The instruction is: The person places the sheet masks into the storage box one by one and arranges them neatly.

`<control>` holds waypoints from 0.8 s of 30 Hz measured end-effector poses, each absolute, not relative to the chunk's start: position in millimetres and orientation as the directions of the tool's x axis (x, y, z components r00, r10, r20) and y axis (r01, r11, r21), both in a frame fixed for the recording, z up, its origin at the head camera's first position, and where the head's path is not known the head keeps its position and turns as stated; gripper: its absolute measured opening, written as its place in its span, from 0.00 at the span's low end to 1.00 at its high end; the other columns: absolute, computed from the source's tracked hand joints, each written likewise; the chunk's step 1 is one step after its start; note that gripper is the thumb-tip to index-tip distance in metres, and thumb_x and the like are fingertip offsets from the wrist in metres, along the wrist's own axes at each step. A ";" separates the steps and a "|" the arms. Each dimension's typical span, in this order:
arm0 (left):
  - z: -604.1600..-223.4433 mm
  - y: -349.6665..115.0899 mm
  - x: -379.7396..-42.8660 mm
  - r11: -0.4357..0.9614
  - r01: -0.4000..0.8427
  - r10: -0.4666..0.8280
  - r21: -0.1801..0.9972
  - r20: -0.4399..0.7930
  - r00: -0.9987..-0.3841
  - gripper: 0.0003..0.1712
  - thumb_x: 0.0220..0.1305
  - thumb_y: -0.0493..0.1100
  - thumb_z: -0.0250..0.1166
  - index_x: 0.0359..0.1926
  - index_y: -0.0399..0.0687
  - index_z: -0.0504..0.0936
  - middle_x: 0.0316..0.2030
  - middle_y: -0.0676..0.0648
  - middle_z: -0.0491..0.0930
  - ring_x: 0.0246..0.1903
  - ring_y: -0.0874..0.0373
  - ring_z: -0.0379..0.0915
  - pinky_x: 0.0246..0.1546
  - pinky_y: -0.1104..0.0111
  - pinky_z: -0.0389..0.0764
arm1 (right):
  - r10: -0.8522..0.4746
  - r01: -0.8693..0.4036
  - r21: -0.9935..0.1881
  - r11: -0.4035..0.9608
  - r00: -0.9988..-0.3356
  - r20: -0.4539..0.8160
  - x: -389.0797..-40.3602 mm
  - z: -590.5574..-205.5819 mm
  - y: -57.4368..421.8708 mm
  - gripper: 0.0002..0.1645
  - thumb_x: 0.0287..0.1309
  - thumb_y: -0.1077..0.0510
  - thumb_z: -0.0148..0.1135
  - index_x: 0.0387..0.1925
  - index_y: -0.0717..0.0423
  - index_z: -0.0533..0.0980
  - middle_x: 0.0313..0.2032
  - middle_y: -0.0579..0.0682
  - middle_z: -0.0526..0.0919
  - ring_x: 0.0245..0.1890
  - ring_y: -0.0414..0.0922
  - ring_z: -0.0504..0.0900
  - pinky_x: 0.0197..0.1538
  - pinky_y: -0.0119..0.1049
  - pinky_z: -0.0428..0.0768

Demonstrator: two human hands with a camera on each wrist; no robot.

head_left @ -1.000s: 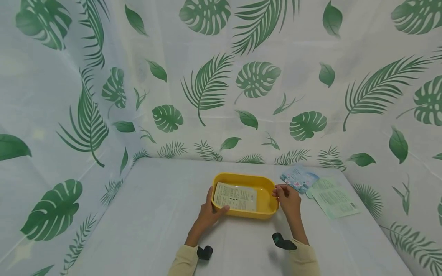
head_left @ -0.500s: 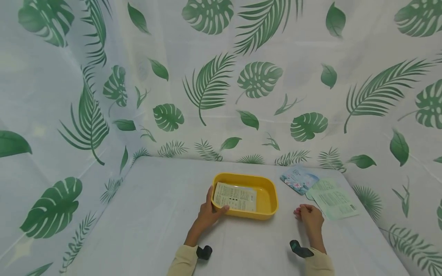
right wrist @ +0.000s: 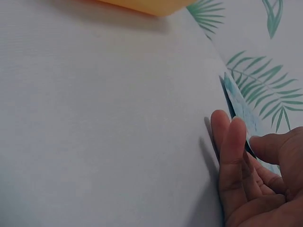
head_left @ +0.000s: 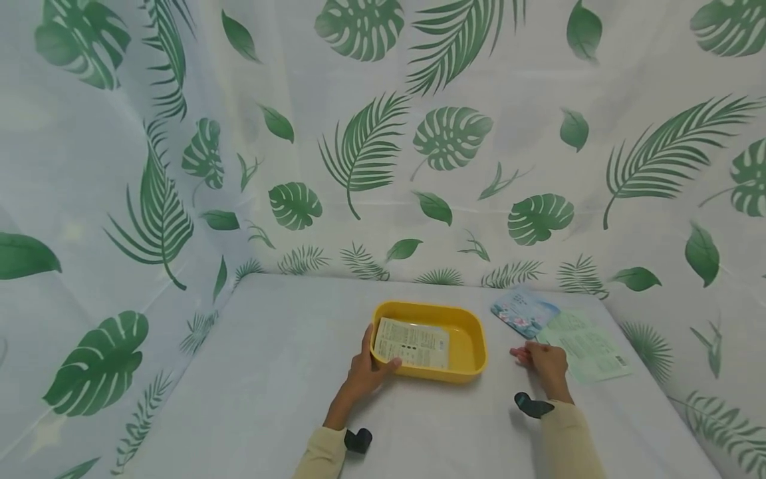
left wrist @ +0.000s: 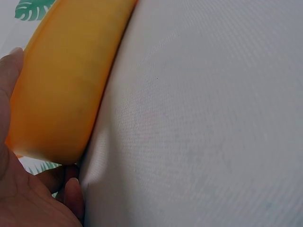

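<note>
My left hand [head_left: 362, 374] grips the left end of a yellow tray [head_left: 432, 374], its thumb on the front rim. In the left wrist view, fingers [left wrist: 73, 196] curl by the tray's lower end [left wrist: 66, 99]. A pale flat packet [head_left: 413, 342] with printed text lies in the tray's left part. My right hand [head_left: 546, 362] is low over the table, right of the tray, beside a blue packet [head_left: 526, 311] with pink flowers and a pale green printed packet [head_left: 589, 349]. In the right wrist view its fingers [right wrist: 232, 156] are fairly straight beside the blue packet's edge [right wrist: 244, 111].
A white cloth covers the table [head_left: 287, 346]. Behind and at both sides stand white curtains [head_left: 371, 259] printed with green leaves. A dark wrist camera [head_left: 359, 440] sits at the left cuff, another dark camera [head_left: 532, 406] at the right.
My right hand has left the tray's right end, moving right and toward me, then slightly forward to the packets' near side. My left hand still holds the tray in place.
</note>
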State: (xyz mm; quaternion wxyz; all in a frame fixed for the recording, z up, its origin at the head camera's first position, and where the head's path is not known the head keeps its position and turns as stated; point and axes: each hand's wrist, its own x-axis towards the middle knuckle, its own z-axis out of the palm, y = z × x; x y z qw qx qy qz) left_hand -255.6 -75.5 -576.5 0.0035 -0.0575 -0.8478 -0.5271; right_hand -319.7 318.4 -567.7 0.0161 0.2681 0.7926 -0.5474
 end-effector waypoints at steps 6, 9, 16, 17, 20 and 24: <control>-576.8 -74.8 -254.8 0.422 0.106 0.101 0.900 0.069 -0.992 0.59 0.59 0.61 0.67 0.78 0.50 0.39 0.72 0.34 0.59 0.68 0.37 0.61 0.65 0.42 0.63 | 0.435 0.469 -0.874 0.122 -0.817 -0.378 -327.9 -567.4 316.3 0.26 0.72 0.49 0.45 0.53 0.67 0.74 0.18 0.40 0.82 0.21 0.34 0.84 0.24 0.22 0.77; -576.9 -73.0 -254.6 0.424 0.109 0.108 0.899 0.069 -0.992 0.59 0.59 0.61 0.67 0.78 0.50 0.39 0.72 0.35 0.59 0.68 0.38 0.61 0.66 0.43 0.62 | 0.478 0.470 -0.878 0.087 -0.793 -0.377 -328.3 -567.0 314.2 0.26 0.72 0.49 0.46 0.53 0.67 0.75 0.16 0.39 0.80 0.18 0.33 0.83 0.22 0.23 0.76; -578.8 -72.1 -254.6 0.428 0.108 0.097 0.897 0.073 -0.993 0.60 0.59 0.63 0.66 0.78 0.49 0.39 0.71 0.35 0.61 0.67 0.40 0.63 0.66 0.43 0.62 | 0.535 0.402 -0.908 0.117 -0.796 -0.283 -327.1 -566.1 304.9 0.26 0.70 0.51 0.46 0.52 0.70 0.75 0.13 0.35 0.79 0.13 0.26 0.77 0.20 0.24 0.73; -579.2 -72.9 -254.6 0.431 0.105 0.095 0.896 0.070 -0.993 0.60 0.59 0.63 0.66 0.78 0.50 0.38 0.71 0.35 0.62 0.67 0.40 0.63 0.66 0.43 0.62 | 0.547 0.386 -0.911 0.146 -0.798 -0.251 -326.8 -566.4 303.0 0.26 0.69 0.51 0.46 0.52 0.71 0.75 0.13 0.35 0.79 0.13 0.26 0.76 0.20 0.24 0.72; -580.4 -75.2 -253.9 0.429 0.102 0.091 0.898 0.069 -0.993 0.60 0.59 0.63 0.66 0.78 0.50 0.38 0.70 0.34 0.62 0.67 0.40 0.63 0.66 0.43 0.63 | 0.596 0.331 -0.920 0.212 -0.789 -0.147 -324.9 -568.5 296.5 0.25 0.65 0.53 0.45 0.48 0.71 0.75 0.12 0.35 0.77 0.11 0.27 0.75 0.19 0.24 0.70; -580.3 -76.1 -253.4 0.420 0.113 0.080 0.901 0.088 -0.993 0.60 0.59 0.61 0.67 0.78 0.50 0.39 0.70 0.34 0.61 0.67 0.39 0.63 0.65 0.43 0.64 | 0.622 0.248 -0.956 0.156 -0.776 -0.100 -323.3 -571.7 292.8 0.21 0.64 0.54 0.43 0.43 0.68 0.74 0.09 0.32 0.76 0.12 0.28 0.78 0.18 0.23 0.74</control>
